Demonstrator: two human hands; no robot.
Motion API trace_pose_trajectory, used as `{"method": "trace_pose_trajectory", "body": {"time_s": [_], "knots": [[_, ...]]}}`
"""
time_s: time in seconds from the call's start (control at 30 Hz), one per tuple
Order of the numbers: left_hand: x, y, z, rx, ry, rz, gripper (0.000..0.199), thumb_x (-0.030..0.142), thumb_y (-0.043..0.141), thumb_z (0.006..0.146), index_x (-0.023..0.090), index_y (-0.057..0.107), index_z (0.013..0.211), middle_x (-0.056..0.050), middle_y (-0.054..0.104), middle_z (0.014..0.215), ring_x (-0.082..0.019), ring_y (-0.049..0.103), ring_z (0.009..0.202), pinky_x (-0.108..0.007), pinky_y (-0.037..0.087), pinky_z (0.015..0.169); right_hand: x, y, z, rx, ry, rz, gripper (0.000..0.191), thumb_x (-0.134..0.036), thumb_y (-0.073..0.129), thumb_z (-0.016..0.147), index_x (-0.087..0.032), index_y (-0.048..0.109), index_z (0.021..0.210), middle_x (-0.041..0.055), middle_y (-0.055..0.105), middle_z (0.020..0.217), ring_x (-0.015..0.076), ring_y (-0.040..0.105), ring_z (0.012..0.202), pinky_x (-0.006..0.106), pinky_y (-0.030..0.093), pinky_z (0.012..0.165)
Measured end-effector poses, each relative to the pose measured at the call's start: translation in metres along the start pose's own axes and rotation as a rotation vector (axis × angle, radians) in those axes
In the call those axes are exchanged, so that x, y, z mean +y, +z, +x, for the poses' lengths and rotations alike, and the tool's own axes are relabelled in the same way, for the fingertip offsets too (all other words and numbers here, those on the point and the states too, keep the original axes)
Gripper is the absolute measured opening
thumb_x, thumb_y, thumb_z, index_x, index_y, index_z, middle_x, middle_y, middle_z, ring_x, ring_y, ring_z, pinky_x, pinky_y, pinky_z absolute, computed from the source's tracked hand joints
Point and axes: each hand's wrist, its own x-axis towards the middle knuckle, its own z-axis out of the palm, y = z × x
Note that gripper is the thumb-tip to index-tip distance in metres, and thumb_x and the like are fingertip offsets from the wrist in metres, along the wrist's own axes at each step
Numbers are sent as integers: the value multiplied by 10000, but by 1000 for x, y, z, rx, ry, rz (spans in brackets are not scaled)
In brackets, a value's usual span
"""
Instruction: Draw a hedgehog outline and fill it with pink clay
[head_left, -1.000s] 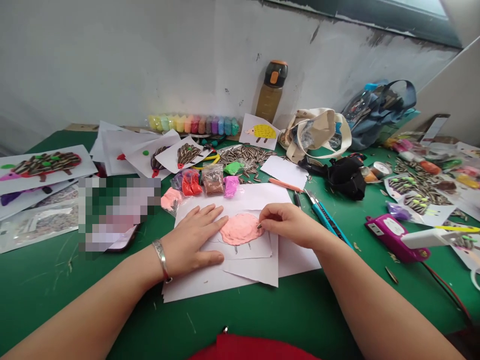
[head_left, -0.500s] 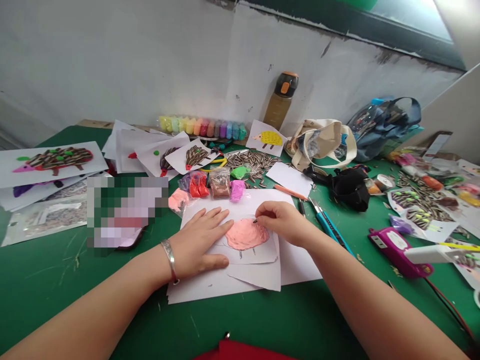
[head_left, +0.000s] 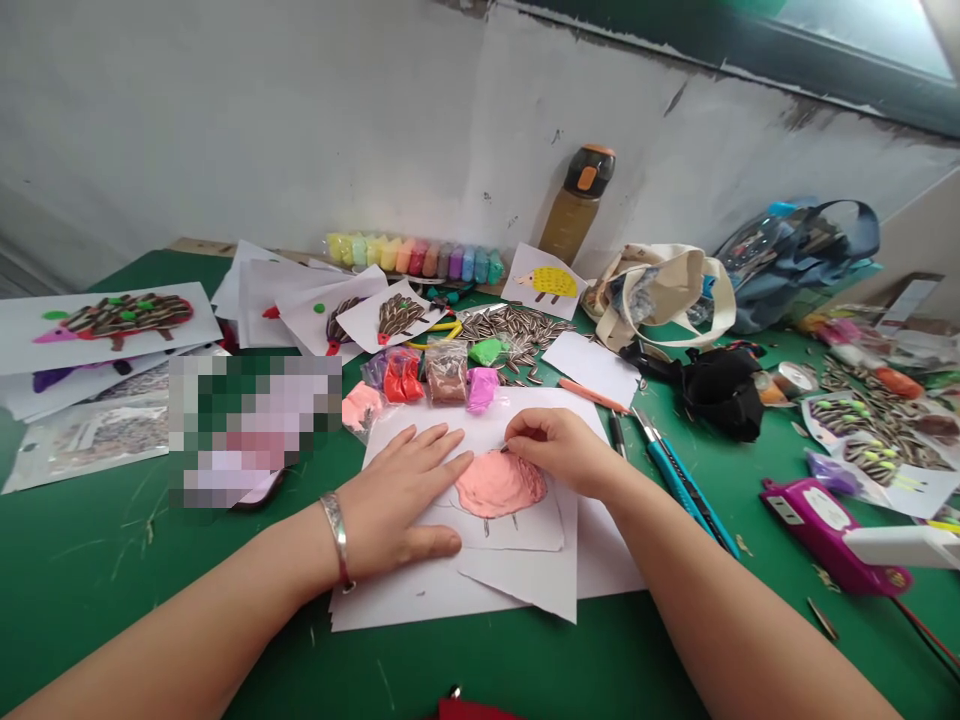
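Salmon-pink clay [head_left: 499, 487] is spread in a rounded patch on a sheet of drawing paper [head_left: 536, 535], with pencilled legs below it. My left hand [head_left: 409, 500], fingers spread, lies flat on the paper at the patch's left edge. At the patch's upper edge, the thumb and fingertips of my right hand [head_left: 551, 445] pinch a sunflower seed [head_left: 505, 449]; only its dark tip shows. Packets of red clay [head_left: 401, 375], brown clay [head_left: 448, 372] and pink clay [head_left: 481, 388] lie just beyond the sheets. Loose sunflower seeds [head_left: 517, 325] are heaped farther back.
To the right lie a teal cutter [head_left: 686, 490], a black pouch [head_left: 724, 390] and a magenta glue gun-like device [head_left: 832, 535]. A bottle [head_left: 574, 205] and a cream bag [head_left: 667, 295] stand by the wall. Finished hedgehog pictures [head_left: 124, 325] are stacked at left.
My right hand's fingertips have shifted from over the pink clay to its upper edge, still pinching the seed. My left hand stays flat on the paper. The view has turned slightly.
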Motion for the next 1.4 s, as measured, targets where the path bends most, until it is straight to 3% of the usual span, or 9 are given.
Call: {"method": "trace_pose_trajectory", "body": {"time_s": [0.87, 1.03, 1.17, 1.4], "knots": [[4, -7, 0, -56, -26, -10, 783, 550, 614, 819, 237, 317, 1472, -106, 207, 1564, -296, 149, 1443, -498, 128, 1159, -1, 6, 1, 44, -36, 6, 122, -219, 546, 768, -213, 664, 736, -2, 652, 730, 159, 554, 716, 272, 401, 650], [2, -6, -1, -64, -22, -16, 807, 567, 624, 798, 238, 323, 1470, -100, 206, 1566, -305, 162, 1439, -510, 138, 1157, -2, 6, 1, 29, -47, 38, 135, -215, 525, 773, -205, 658, 753, -3, 652, 709, 149, 553, 661, 256, 397, 592], [4, -10, 0, -74, -37, -29, 796, 555, 630, 797, 245, 334, 1467, -98, 200, 1566, -303, 152, 1441, -517, 129, 1158, -3, 8, 1, 67, -60, 18, 131, -189, 540, 744, -211, 668, 724, 9, 654, 725, 170, 553, 719, 279, 393, 653], [6, -13, 0, -116, -69, -35, 824, 544, 649, 782, 235, 325, 1475, -96, 186, 1568, -312, 143, 1441, -533, 130, 1154, 1, 6, 1, 27, -59, 121, 123, -228, 541, 760, -191, 657, 751, -10, 631, 699, 136, 531, 645, 240, 399, 574]]}}
